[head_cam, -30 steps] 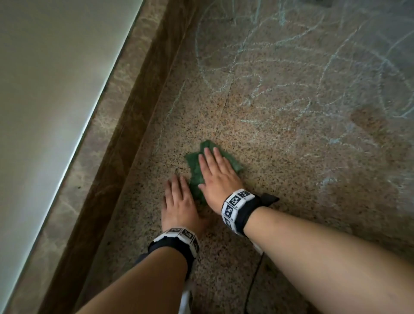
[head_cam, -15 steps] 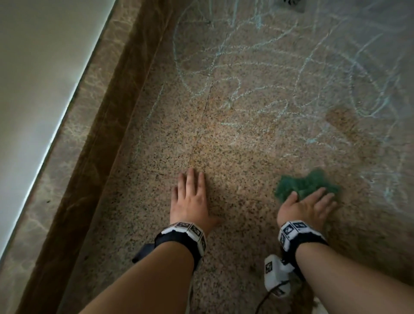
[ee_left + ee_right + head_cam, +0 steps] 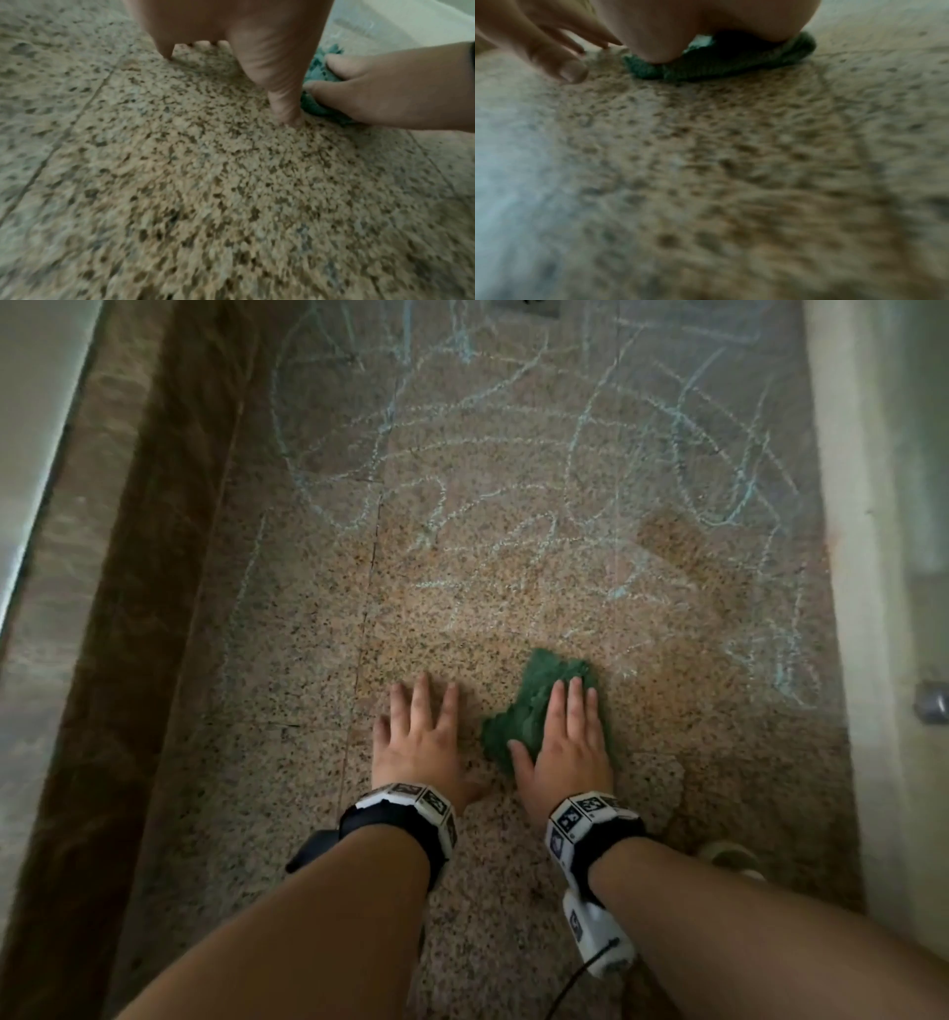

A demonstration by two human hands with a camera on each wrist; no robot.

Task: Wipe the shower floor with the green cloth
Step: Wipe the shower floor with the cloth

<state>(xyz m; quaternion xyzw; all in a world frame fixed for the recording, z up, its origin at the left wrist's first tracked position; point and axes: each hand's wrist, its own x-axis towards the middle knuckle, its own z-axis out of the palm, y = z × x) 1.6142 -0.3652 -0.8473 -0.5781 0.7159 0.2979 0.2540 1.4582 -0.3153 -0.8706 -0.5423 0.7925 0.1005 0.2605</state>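
Observation:
The green cloth [image 3: 534, 706] lies crumpled on the speckled granite shower floor [image 3: 462, 588]. My right hand [image 3: 567, 742] presses flat on it with straight fingers; the cloth shows ahead of and left of the hand. My left hand [image 3: 421, 737] rests flat on the bare floor just left of the cloth, fingers spread. In the left wrist view the left hand [image 3: 257, 60] props on the floor, and the right hand [image 3: 385, 87] covers the cloth [image 3: 318, 107]. Under my right palm [image 3: 706, 28] the cloth [image 3: 731, 63] bulges out.
Pale blue chalk scribbles [image 3: 513, 505] cover the far floor. A raised brown marble curb [image 3: 154, 608] runs along the left. A pale wall [image 3: 862, 608] bounds the right, with a metal fitting [image 3: 932, 703]. A drain [image 3: 524, 306] sits at the far edge.
My right hand has slid the cloth from the far right back toward the left hand, after sweeping it right from beside that hand. The left hand has stayed planted.

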